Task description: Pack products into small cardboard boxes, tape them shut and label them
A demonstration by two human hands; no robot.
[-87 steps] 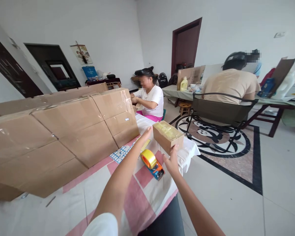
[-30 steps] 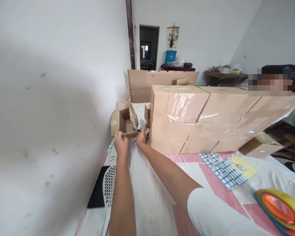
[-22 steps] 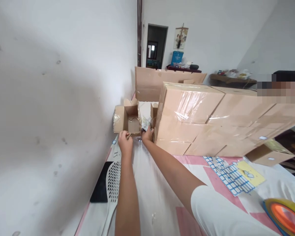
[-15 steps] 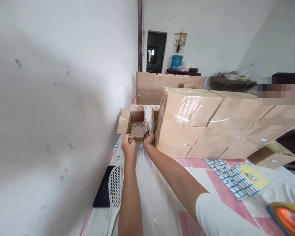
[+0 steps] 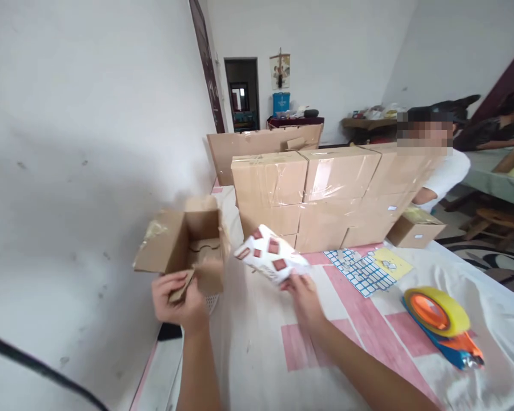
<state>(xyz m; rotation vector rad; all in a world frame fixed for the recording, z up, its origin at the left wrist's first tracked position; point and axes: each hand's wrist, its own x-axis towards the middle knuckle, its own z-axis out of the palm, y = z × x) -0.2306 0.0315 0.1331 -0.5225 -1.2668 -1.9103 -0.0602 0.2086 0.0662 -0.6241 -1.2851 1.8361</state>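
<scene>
My left hand (image 5: 180, 299) grips a front flap of an open cardboard box (image 5: 209, 278), its fingers closed over the flap. The box is tilted, and the visible part of its inside shows bare cardboard. My right hand (image 5: 302, 291) pinches one end of a flat white packet with red-brown squares (image 5: 268, 255), held above the cloth to the right of the box. Motion blurs the packet, so its kind is unclear. Beneath the box and my left forearm, a bit of a white perforated swatter (image 5: 211, 302) shows.
Taped cardboard boxes (image 5: 342, 197) form a stacked wall behind the packet. A label sheet (image 5: 362, 271), a yellow card (image 5: 393, 262) and a tape dispenser with yellow tape (image 5: 439, 317) lie right. Another person (image 5: 448, 165) is behind the stack. A wall (image 5: 68, 228) borders the left.
The open box has come nearer and tilted, with my left hand on its flap. My right hand has moved right, away from the box, with the packet. The view has turned right.
</scene>
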